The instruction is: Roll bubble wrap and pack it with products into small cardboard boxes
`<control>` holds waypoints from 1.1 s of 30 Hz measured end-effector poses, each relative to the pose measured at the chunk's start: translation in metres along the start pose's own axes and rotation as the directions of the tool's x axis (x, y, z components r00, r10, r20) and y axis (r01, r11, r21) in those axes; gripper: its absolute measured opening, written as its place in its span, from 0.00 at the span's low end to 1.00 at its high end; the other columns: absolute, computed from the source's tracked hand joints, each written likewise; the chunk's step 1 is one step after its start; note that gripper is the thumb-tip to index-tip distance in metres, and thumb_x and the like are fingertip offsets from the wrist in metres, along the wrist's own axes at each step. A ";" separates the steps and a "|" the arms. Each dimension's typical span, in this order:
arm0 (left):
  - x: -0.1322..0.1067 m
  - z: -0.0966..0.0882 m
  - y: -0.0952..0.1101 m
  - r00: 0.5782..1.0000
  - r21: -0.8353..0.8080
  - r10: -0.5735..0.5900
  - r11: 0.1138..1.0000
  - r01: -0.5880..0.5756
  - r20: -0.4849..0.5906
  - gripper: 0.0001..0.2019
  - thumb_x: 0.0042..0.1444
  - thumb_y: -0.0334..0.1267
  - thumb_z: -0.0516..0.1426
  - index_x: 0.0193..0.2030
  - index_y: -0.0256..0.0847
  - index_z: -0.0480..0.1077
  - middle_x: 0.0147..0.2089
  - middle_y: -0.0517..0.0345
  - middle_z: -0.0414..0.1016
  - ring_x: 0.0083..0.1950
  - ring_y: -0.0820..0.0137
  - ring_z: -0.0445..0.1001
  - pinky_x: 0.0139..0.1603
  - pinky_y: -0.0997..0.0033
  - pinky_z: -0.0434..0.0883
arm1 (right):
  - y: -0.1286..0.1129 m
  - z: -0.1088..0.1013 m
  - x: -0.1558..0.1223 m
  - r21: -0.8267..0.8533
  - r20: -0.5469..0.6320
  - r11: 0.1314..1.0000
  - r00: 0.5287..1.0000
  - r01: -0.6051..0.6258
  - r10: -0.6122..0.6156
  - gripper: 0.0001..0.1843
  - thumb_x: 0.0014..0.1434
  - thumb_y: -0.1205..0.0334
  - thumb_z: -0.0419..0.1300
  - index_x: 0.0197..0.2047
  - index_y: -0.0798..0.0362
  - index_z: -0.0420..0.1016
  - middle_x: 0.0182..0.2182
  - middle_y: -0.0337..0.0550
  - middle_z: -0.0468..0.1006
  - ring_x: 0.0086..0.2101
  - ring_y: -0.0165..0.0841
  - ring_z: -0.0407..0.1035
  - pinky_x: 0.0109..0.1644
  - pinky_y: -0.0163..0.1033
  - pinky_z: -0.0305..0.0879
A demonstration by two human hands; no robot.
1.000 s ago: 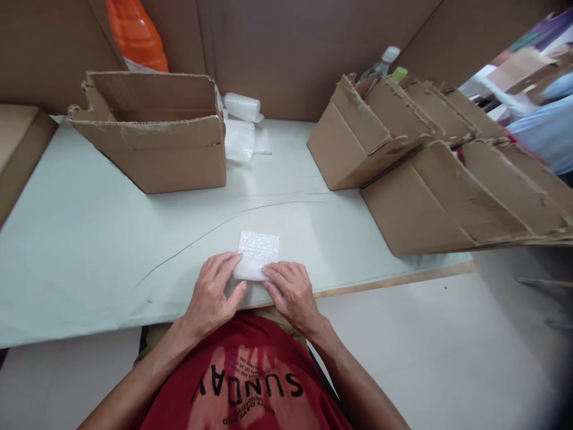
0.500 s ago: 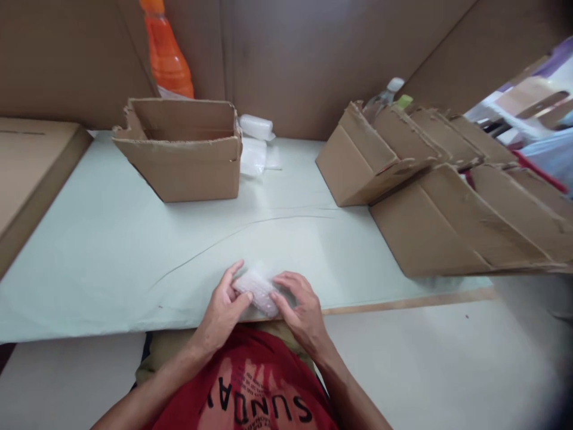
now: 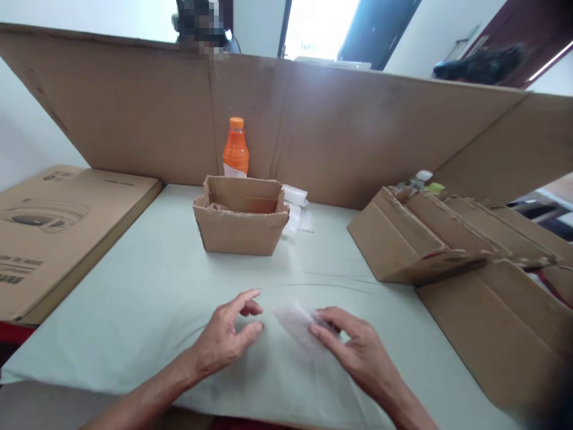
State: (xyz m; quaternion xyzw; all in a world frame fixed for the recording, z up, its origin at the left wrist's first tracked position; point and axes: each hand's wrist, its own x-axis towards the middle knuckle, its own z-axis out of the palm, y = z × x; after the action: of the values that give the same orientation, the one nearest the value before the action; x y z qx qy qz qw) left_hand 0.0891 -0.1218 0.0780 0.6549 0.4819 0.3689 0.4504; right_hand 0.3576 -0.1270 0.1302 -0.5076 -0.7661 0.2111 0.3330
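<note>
Between thumb and fingers, my right hand pinches a small whitish piece of bubble wrap, blurred by motion, over the pale green table cover. What the wrap contains, if anything, cannot be made out. My left hand is just left of the wrap, thumb and fingers apart, with nothing in it. Beyond both hands stands an open cardboard box with something brownish inside. White wrapped packets lie at that box's right side.
An orange bottle stands behind the box against a cardboard wall. Several cut cardboard boxes line the right side, one with a clear bottle. A large flat carton lies at the left. A person's head, blurred, shows beyond the wall.
My left hand has let go of the bubble wrap and moved apart from it. The right hand keeps the wrap. My view has tilted up, showing the room behind the wall.
</note>
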 end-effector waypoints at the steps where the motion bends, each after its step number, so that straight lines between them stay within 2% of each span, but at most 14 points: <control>1: 0.011 -0.009 -0.003 0.999 0.036 0.014 0.999 -0.013 -0.029 0.23 0.58 0.41 0.58 0.61 0.44 0.70 0.47 0.52 0.82 0.47 0.64 0.77 0.47 0.66 0.74 | -0.006 -0.010 0.019 -0.056 -0.062 0.997 0.996 0.060 -0.064 0.09 0.63 0.54 0.63 0.37 0.48 0.81 0.29 0.41 0.82 0.27 0.34 0.74 0.33 0.38 0.71; 3: 0.034 -0.022 -0.013 0.997 0.097 0.039 0.995 -0.032 -0.068 0.20 0.59 0.39 0.56 0.58 0.44 0.73 0.46 0.52 0.82 0.46 0.65 0.78 0.38 0.70 0.74 | -0.024 -0.029 0.061 -0.180 -0.162 0.969 0.966 0.172 -0.202 0.07 0.65 0.56 0.62 0.37 0.47 0.80 0.30 0.41 0.82 0.28 0.35 0.74 0.35 0.39 0.70; 5: 0.054 -0.025 -0.027 0.994 0.145 0.071 0.988 -0.059 -0.078 0.18 0.59 0.37 0.55 0.55 0.43 0.74 0.44 0.52 0.83 0.43 0.65 0.79 0.31 0.72 0.71 | -0.042 -0.041 0.109 -0.310 -0.201 0.909 0.916 0.277 -0.347 0.07 0.66 0.57 0.61 0.39 0.47 0.79 0.32 0.42 0.82 0.32 0.36 0.74 0.39 0.40 0.69; 8: 0.070 -0.017 -0.050 0.983 0.234 0.181 0.958 -0.167 -0.037 0.16 0.57 0.32 0.53 0.49 0.39 0.76 0.41 0.50 0.82 0.40 0.63 0.79 0.36 0.67 0.74 | -0.061 -0.036 0.183 -0.492 -0.082 0.775 0.865 0.397 -0.495 0.09 0.68 0.58 0.57 0.39 0.47 0.79 0.36 0.43 0.83 0.34 0.36 0.73 0.43 0.42 0.65; 11: 0.071 -0.006 -0.067 0.946 0.316 0.324 0.897 -0.310 0.008 0.15 0.56 0.30 0.53 0.47 0.38 0.76 0.40 0.48 0.82 0.42 0.59 0.77 0.44 0.56 0.74 | -0.061 -0.007 0.248 -0.607 0.197 0.647 0.876 0.462 -0.440 0.08 0.65 0.64 0.58 0.36 0.51 0.78 0.34 0.45 0.83 0.35 0.38 0.73 0.42 0.42 0.60; 13: 0.069 -0.003 -0.074 0.930 0.302 0.367 0.884 -0.358 0.026 0.16 0.56 0.29 0.53 0.49 0.38 0.75 0.41 0.48 0.81 0.42 0.59 0.76 0.44 0.55 0.74 | -0.054 0.018 0.281 -0.649 0.360 0.576 0.867 0.497 -0.343 0.07 0.62 0.67 0.59 0.34 0.53 0.78 0.33 0.48 0.83 0.36 0.39 0.74 0.41 0.42 0.58; 15: 0.068 -0.003 -0.078 0.923 0.263 0.384 0.887 -0.379 0.034 0.16 0.56 0.28 0.53 0.50 0.38 0.74 0.42 0.48 0.81 0.41 0.60 0.75 0.43 0.57 0.73 | -0.045 0.038 0.304 -0.665 0.466 0.535 0.849 0.521 -0.247 0.07 0.61 0.68 0.60 0.34 0.54 0.79 0.32 0.49 0.84 0.36 0.39 0.75 0.38 0.40 0.58; 20: 0.073 -0.004 -0.082 0.898 0.214 0.439 0.877 -0.431 0.010 0.18 0.55 0.25 0.52 0.52 0.40 0.71 0.41 0.49 0.81 0.40 0.62 0.75 0.40 0.60 0.73 | -0.036 0.054 0.331 -0.621 0.613 0.548 0.783 0.560 -0.105 0.08 0.56 0.73 0.62 0.29 0.53 0.81 0.27 0.46 0.83 0.30 0.36 0.75 0.31 0.37 0.57; 23: 0.075 -0.005 -0.083 0.886 0.189 0.464 0.870 -0.456 0.001 0.20 0.55 0.25 0.53 0.54 0.41 0.70 0.42 0.49 0.81 0.40 0.61 0.76 0.40 0.59 0.73 | -0.041 0.060 0.335 -0.551 0.706 0.578 0.705 0.602 -0.061 0.09 0.54 0.74 0.63 0.28 0.53 0.83 0.27 0.46 0.84 0.28 0.36 0.75 0.30 0.37 0.57; 26: 0.075 -0.005 -0.082 0.879 0.196 0.477 0.862 -0.468 0.001 0.20 0.54 0.25 0.52 0.54 0.41 0.70 0.42 0.49 0.81 0.40 0.61 0.77 0.39 0.59 0.73 | -0.044 0.072 0.335 -0.561 0.737 0.565 0.676 0.605 0.008 0.10 0.54 0.77 0.63 0.32 0.55 0.84 0.30 0.49 0.85 0.29 0.37 0.76 0.30 0.37 0.58; 28: 0.074 -0.004 -0.081 0.884 0.205 0.467 0.865 -0.458 0.003 0.20 0.55 0.25 0.52 0.53 0.41 0.71 0.41 0.49 0.81 0.39 0.61 0.77 0.39 0.59 0.74 | -0.042 0.073 0.335 -0.559 0.738 0.568 0.675 0.604 0.009 0.11 0.54 0.77 0.63 0.34 0.54 0.85 0.32 0.49 0.85 0.31 0.37 0.77 0.30 0.37 0.58; 30: 0.073 -0.002 -0.080 0.891 0.204 0.454 0.873 -0.443 -0.009 0.18 0.56 0.26 0.53 0.52 0.42 0.72 0.41 0.49 0.81 0.39 0.61 0.77 0.39 0.59 0.75 | -0.038 0.061 0.334 -0.519 0.727 0.614 0.685 0.595 -0.050 0.10 0.55 0.74 0.63 0.36 0.52 0.85 0.33 0.47 0.85 0.32 0.37 0.77 0.30 0.37 0.58; 31: 0.072 -0.002 -0.080 0.894 0.200 0.447 0.879 -0.433 -0.030 0.18 0.56 0.27 0.53 0.52 0.42 0.72 0.40 0.50 0.81 0.39 0.61 0.77 0.40 0.59 0.75 | -0.035 0.050 0.332 -0.495 0.702 0.648 0.706 0.579 -0.094 0.10 0.56 0.73 0.64 0.36 0.50 0.85 0.33 0.44 0.85 0.32 0.36 0.76 0.30 0.36 0.59; 33: 0.071 -0.005 -0.080 0.895 0.201 0.431 0.892 -0.404 -0.117 0.17 0.58 0.28 0.53 0.51 0.43 0.73 0.41 0.50 0.81 0.41 0.62 0.78 0.41 0.61 0.76 | -0.025 0.021 0.320 -0.468 0.561 0.729 0.805 0.499 -0.190 0.09 0.57 0.69 0.64 0.38 0.48 0.84 0.32 0.40 0.85 0.30 0.34 0.75 0.31 0.36 0.60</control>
State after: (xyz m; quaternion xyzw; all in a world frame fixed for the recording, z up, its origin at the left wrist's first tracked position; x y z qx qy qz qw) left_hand 0.0799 -0.0418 0.0077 0.7482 0.3936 0.4651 0.2626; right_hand 0.2427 0.1569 0.2268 -0.3606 -0.9326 0.0097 -0.0085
